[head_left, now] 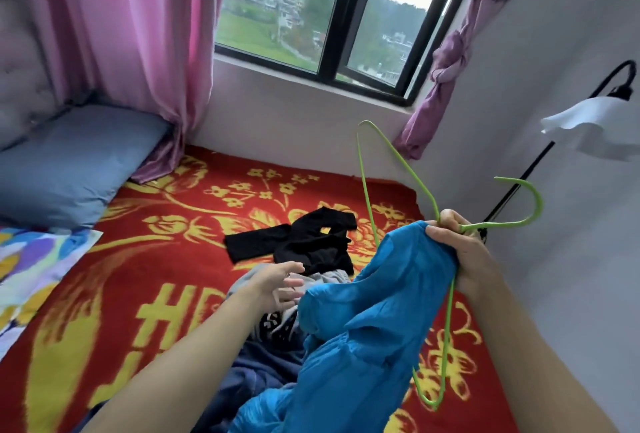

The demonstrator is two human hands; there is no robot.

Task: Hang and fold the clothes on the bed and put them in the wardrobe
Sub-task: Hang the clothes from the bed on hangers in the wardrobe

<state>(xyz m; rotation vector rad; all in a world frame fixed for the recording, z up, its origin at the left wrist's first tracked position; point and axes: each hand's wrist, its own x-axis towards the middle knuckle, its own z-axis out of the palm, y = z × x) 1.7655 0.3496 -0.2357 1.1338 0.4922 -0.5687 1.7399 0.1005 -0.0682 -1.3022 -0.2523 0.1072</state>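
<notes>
My right hand (460,252) grips the neck of a green wire hanger (388,158) together with the top of a bright blue garment (377,311), which hangs down from it over the bed. My left hand (282,285) is open, fingers spread, just left of the blue cloth and above a grey and patterned garment (277,321). A black garment (304,242) lies spread on the red and yellow blanket (145,276). A dark blue garment (256,370) lies under the blue one.
A blue pillow (72,162) and a flowered cover (31,259) lie at the left. Pink curtains (138,34) flank the window (332,9). A black floor lamp with a white shade (595,124) stands at the right by the wall.
</notes>
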